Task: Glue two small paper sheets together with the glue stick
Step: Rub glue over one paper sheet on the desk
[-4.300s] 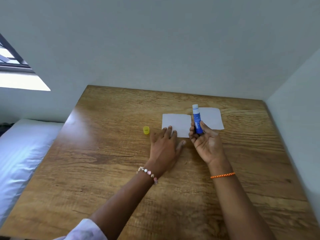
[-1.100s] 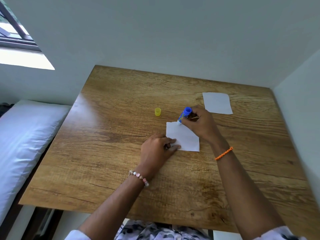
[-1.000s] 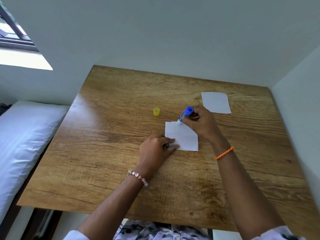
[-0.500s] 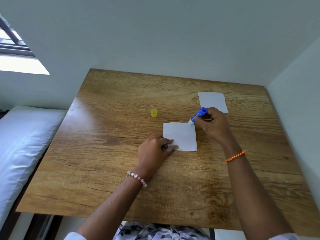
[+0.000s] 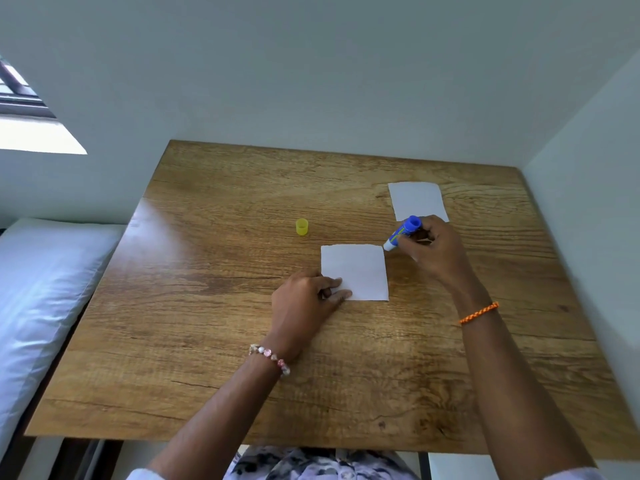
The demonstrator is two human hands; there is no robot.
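A small white paper sheet (image 5: 356, 270) lies flat near the middle of the wooden table (image 5: 207, 306). My left hand (image 5: 304, 303) presses its fingertips on the sheet's near left corner. My right hand (image 5: 433, 251) grips the blue glue stick (image 5: 403, 233), tilted with its white tip down at the sheet's far right corner. A second white sheet (image 5: 417, 200) lies farther back on the right, just beyond my right hand. The stick's yellow cap (image 5: 302, 226) stands on the table left of the sheets.
White walls close off the table at the back and on the right. A bed with a white pillow (image 5: 41, 289) sits along the table's left side. A window (image 5: 20, 98) shows at the upper left.
The near sheet was pulled closer to me, apart from the far one. My right hand has swept the glue stick from the sheet's far left area to its far right corner.
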